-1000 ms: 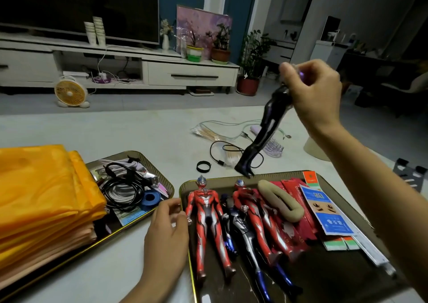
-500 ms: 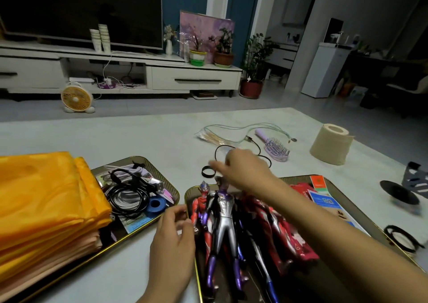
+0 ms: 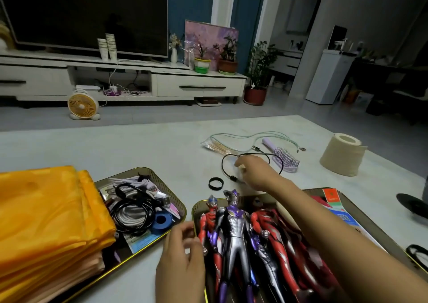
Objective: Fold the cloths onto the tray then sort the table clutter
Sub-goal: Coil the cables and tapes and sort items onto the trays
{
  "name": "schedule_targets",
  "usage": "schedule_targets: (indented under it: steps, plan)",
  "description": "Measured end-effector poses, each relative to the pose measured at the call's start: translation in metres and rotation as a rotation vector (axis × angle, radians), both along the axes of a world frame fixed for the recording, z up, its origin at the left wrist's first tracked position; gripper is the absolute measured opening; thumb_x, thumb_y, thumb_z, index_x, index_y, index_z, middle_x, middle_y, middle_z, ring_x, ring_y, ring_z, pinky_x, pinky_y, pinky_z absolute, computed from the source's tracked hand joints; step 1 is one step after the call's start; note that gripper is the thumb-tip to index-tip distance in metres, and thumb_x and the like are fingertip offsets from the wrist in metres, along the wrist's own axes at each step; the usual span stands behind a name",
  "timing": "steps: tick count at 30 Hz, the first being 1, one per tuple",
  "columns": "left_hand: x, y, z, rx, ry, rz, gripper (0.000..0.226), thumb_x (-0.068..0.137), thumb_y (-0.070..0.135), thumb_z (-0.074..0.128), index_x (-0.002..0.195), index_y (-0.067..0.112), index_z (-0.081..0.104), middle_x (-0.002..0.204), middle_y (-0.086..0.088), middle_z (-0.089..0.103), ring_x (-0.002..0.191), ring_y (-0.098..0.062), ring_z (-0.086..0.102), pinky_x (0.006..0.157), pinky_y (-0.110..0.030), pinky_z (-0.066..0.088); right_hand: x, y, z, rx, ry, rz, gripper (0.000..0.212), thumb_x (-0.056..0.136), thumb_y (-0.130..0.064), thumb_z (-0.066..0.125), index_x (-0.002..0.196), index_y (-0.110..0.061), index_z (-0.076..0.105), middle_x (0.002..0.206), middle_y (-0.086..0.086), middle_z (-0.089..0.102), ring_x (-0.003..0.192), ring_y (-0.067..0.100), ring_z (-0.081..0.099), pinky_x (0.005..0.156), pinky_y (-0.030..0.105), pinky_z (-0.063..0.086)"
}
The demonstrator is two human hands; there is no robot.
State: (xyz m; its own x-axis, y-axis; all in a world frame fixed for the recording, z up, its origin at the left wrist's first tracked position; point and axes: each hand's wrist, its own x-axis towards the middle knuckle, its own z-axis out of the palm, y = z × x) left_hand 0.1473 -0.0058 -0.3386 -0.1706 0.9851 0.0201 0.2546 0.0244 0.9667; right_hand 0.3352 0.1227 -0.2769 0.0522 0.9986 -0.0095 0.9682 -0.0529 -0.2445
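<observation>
— What takes up the most room?
— The pale tabletop (image 3: pixel 139 154). At its near left lies the stack of folded orange cloths (image 3: pixel 46 221), on the gold-rimmed dark tray (image 3: pixel 148 170) that also holds coiled black and white cables (image 3: pixel 132 212) and a blue tape roll (image 3: pixel 162 220).

— And on the right?
— A second gold-rimmed tray (image 3: pixel 361 206), just beside the first. The silver and purple toy figure (image 3: pixel 234 231) lies on top of the red toy figures (image 3: pixel 209 219), heads toward the far side.

— The hands?
— The left hand (image 3: pixel 180 263) sits at that tray's near-left rim with its fingers curled against it. I cannot tell whether its grip has the rim or only rests there. The right hand (image 3: pixel 254 173) reaches past the tray's far edge onto the thin black looped cable (image 3: pixel 222 163). Its fingertips are blurred, so I cannot tell its grip either.

— Smaller clutter?
— A beige paper roll (image 3: pixel 342 154) stands far right. A lilac hairbrush (image 3: pixel 286 160) is just right of the cable, and a small black ring (image 3: pixel 216 183) is left of the reaching hand.
</observation>
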Motion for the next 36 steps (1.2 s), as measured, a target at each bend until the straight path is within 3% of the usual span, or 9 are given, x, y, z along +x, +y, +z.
schedule_targets:
  steps: [3,10,13,17,20,22,27,33,36]
  plan:
    - [0.001,0.001,0.001,0.004,0.012,0.029,0.038,0.085,0.006,0.056,0.084,0.042,0.047,0.096,0.012,0.061,0.089,0.009,0.052,0.061,-0.005,0.037,0.01,0.012,-0.009,0.057,0.001,-0.099,0.015,0.09,-0.024,0.049,0.075,-0.023,0.046,0.101,0.017,0.06,0.097,0.034,0.056,0.07,0.029,0.033]
    - [0.003,0.003,0.006,-0.006,0.04,0.039,0.041,0.085,0.005,0.056,0.082,0.043,0.043,0.092,0.009,0.06,0.075,-0.006,0.058,0.06,0.0,0.036,0.011,0.028,-0.015,-0.125,-0.059,-0.315,0.057,0.084,-0.041,0.054,0.127,-0.006,0.043,0.128,0.016,0.053,0.118,0.033,0.05,0.091,0.035,0.042]
    - [0.002,0.004,0.006,-0.006,0.032,0.044,0.04,0.085,0.004,0.056,0.083,0.042,0.045,0.092,0.01,0.06,0.075,-0.007,0.057,0.061,0.001,0.035,0.009,0.025,-0.007,-0.132,-0.062,-0.352,0.043,0.081,-0.031,0.059,0.115,-0.007,0.049,0.111,0.012,0.058,0.108,0.029,0.055,0.081,0.031,0.044]
    - [0.002,0.003,0.006,0.001,0.03,0.048,0.039,0.085,0.004,0.055,0.083,0.041,0.046,0.091,0.017,0.058,0.076,0.001,0.056,0.061,0.0,0.036,0.016,0.02,0.014,-0.12,0.323,-0.436,0.006,0.079,-0.009,0.05,0.085,-0.008,0.05,0.068,0.007,0.051,0.057,0.02,0.047,0.047,0.023,0.031]
    - [0.001,0.003,0.006,0.014,0.037,0.048,0.039,0.085,0.004,0.055,0.082,0.041,0.045,0.09,0.016,0.058,0.077,-0.002,0.057,0.061,0.0,0.035,0.025,0.01,0.037,-0.185,0.636,-0.453,0.06,0.083,0.001,0.042,0.14,-0.014,0.032,0.047,0.003,0.049,0.043,0.014,0.033,0.042,0.02,0.023]
    - [0.001,0.002,0.006,0.023,0.033,0.041,0.038,0.086,0.004,0.055,0.082,0.041,0.046,0.091,0.012,0.06,0.077,0.001,0.055,0.06,0.0,0.035,0.032,-0.007,0.052,-0.28,0.772,-0.418,0.065,0.086,-0.006,0.046,0.143,-0.026,0.023,0.058,0.007,0.053,0.037,0.009,0.033,0.033,0.014,0.024]
    - [-0.003,0.002,0.003,0.029,0.003,0.008,0.03,0.086,0.002,0.056,0.09,0.032,0.054,0.101,0.0,0.063,0.08,0.008,0.052,0.059,-0.002,0.034,0.052,-0.071,0.078,-0.25,0.996,-0.34,0.013,0.089,-0.012,0.047,0.102,-0.012,0.049,0.072,0.009,0.055,0.044,0.009,0.04,0.037,0.015,0.03]
    - [-0.003,0.0,0.002,0.035,-0.037,-0.033,0.026,0.087,0.003,0.056,0.098,0.026,0.056,0.102,-0.005,0.064,0.082,-0.016,0.057,0.068,-0.022,0.034,0.091,-0.152,0.049,0.12,0.643,-0.402,0.022,0.091,-0.005,0.051,0.109,-0.013,0.06,0.086,0.008,0.062,0.068,0.014,0.054,0.052,0.018,0.044]
    - [-0.003,-0.001,0.002,0.049,-0.036,-0.059,0.028,0.088,0.003,0.055,0.094,0.031,0.056,0.102,-0.006,0.063,0.087,-0.019,0.057,0.077,-0.027,0.033,0.105,-0.171,0.028,0.106,0.312,-0.373,0.042,0.082,-0.058,0.052,0.111,-0.028,0.056,0.107,0.003,0.06,0.088,0.013,0.055,0.071,0.024,0.045]
